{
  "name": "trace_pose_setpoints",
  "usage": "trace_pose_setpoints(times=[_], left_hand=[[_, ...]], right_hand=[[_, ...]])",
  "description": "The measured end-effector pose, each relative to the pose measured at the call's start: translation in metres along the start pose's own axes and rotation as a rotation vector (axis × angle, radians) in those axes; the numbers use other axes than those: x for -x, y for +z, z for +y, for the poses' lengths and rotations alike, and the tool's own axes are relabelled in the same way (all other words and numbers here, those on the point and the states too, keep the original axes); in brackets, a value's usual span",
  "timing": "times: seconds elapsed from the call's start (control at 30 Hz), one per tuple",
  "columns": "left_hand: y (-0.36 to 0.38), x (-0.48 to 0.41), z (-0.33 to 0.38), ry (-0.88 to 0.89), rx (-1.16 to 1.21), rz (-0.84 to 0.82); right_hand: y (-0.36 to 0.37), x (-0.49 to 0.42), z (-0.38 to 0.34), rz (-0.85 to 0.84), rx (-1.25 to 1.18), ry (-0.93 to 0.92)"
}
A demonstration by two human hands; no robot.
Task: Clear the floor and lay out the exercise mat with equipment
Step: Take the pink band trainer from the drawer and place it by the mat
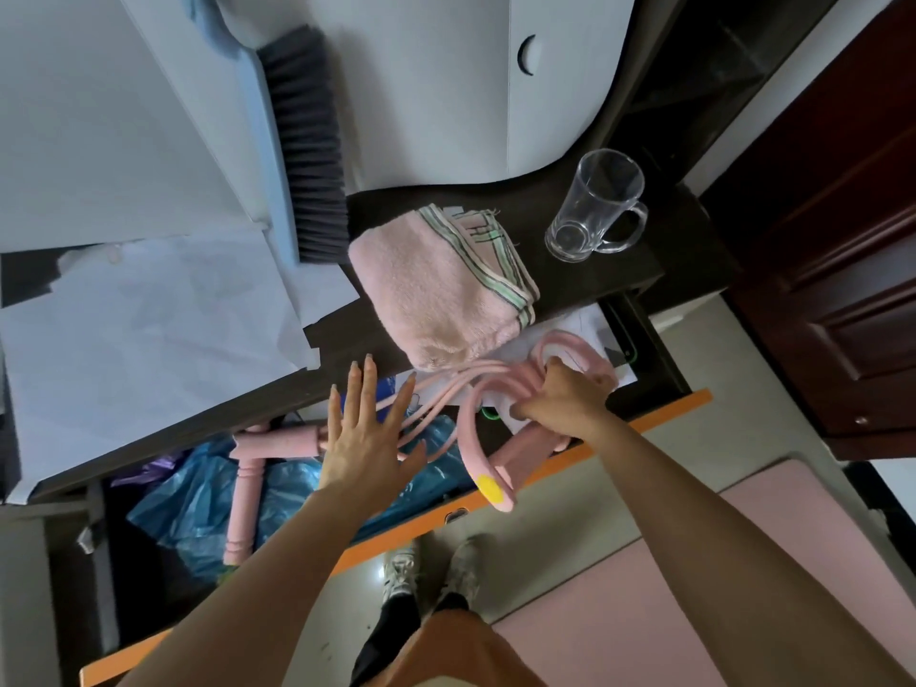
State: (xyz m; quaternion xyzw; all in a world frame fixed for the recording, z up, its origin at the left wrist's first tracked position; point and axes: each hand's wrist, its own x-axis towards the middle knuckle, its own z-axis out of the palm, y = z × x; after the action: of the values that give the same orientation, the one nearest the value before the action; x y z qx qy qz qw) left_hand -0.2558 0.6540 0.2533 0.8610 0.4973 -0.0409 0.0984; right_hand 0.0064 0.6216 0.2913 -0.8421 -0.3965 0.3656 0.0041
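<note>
A pink resistance pull-rope [471, 428] with tubes and curved foot loops lies across an open drawer with an orange front [659, 414]. My right hand [560, 396] is shut on its pink loops at the drawer's right end. Its pink foam handle bar [277, 441] rests at the left on blue plastic bags [198, 508]. My left hand [367, 428] hovers flat, fingers spread, over the pink tubes and holds nothing. A pink exercise mat [718, 577] lies on the floor at the lower right.
On the dark desk top [659, 240] sit a folded pink towel [436, 285], a clear glass mug [595, 205], a grey-bristled brush [307, 141] and white paper sheets [148, 319]. A dark wooden door [842, 240] stands to the right. My shoes [431, 572] stand on the tile floor.
</note>
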Motion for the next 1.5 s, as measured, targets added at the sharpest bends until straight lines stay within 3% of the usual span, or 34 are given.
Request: trace_pose_setpoints(times=[0.07,0.2,0.3,0.43,0.67,0.83,0.93,1.0,1.07,1.13,1.3,1.4,1.5], left_hand=[[0.001,0.000,0.003,-0.002,-0.004,-0.038],[0.009,0.015,0.017,0.067,0.026,-0.076],[0.013,0.020,0.034,0.032,0.139,-0.087],[0.010,0.022,0.035,-0.007,0.387,-0.084],[-0.006,0.040,0.010,0.148,0.549,-0.033],[-0.009,0.044,-0.007,0.196,0.602,-0.070],[-0.011,0.039,-0.008,0.243,0.453,-0.115],[-0.020,0.029,-0.005,0.157,0.420,-0.105],[-0.036,0.021,-0.004,-0.009,0.626,-0.100],[-0.057,0.016,-0.002,-0.063,0.844,-0.099],[-0.111,0.009,0.025,-0.163,1.148,-0.317],[-0.124,0.006,0.045,-0.145,1.130,-0.494],[-0.123,0.006,0.053,-0.057,0.830,-0.508]], right_hand=[[-0.019,0.019,0.007,-0.104,-0.097,-0.032],[-0.054,0.056,0.021,-0.115,-0.024,-0.204],[-0.066,0.076,0.027,-0.228,-0.140,-0.319],[-0.069,0.083,0.040,-0.129,-0.287,-0.364],[-0.070,0.086,0.038,-0.161,-0.585,-0.338],[-0.061,0.083,0.039,0.027,-0.746,-0.101],[-0.054,0.080,0.040,0.077,-0.830,0.025],[-0.051,0.077,0.039,0.040,-0.804,0.065],[-0.050,0.075,0.040,0.007,-0.710,0.087],[-0.052,0.079,0.040,0.008,-0.568,0.074],[-0.041,0.096,0.023,0.096,-0.228,-0.030],[-0.026,0.107,0.003,0.165,-0.244,-0.096],[-0.011,0.112,-0.007,0.254,-0.250,-0.105]])
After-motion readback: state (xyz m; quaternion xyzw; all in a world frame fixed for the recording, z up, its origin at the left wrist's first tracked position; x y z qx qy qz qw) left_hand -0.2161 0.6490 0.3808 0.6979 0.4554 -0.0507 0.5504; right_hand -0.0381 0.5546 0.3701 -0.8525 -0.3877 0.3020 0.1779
